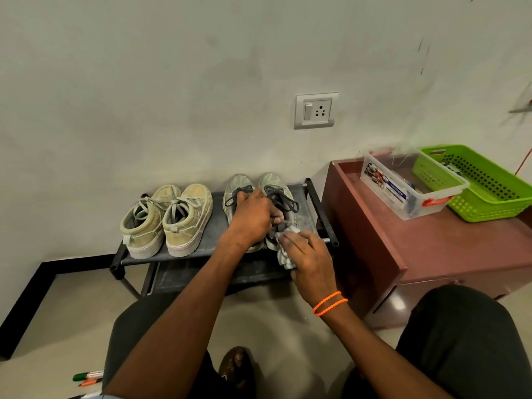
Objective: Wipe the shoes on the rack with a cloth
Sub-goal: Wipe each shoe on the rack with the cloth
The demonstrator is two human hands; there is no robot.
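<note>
Person sits facing a low rack against the wall, two pairs on its top shelf. Tan pair on the left, untouched by either hand. Grey pair on the right, dark laces, toes to the wall. Left hand lies over the grey pair, fingers curled down around the collar of the right-side grey shoe, steadying it. Right hand has a pale cloth bunched under curled fingers, pressed to that shoe's heel.

Step looks like wiping the heel of the right grey shoe, early to midway in the task. Can't tell whether the other grey shoe is done. Next likely needs the cloth worked along the side and toe while the left hand keeps the shoe from sliding, then on to the remaining shoes.

Brown cabinet just right of the rack.
</note>
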